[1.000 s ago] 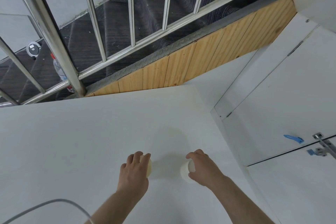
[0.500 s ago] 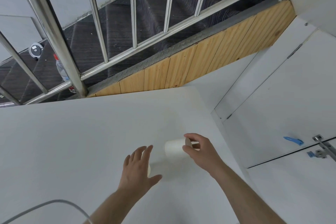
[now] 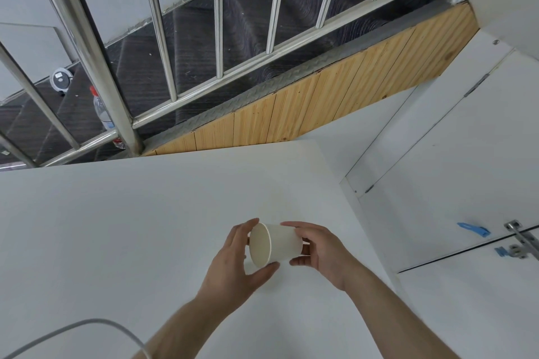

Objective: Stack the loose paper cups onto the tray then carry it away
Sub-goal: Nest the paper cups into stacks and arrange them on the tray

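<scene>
Hands closed in since half-second ago: left hand (image 3: 230,265) and right hand (image 3: 323,253) both curl round white paper cup (image 3: 275,245), held sideways above white table (image 3: 116,227).

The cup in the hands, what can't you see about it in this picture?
- Paper cup, head view: lies sideways; its far end is hidden by the right hand, so one cup or several nested cannot be told.
- Left hand: its fingertips are hidden behind the cup.
- Tray: not in view.
- Bottle: partly hidden by the railing post.
</scene>
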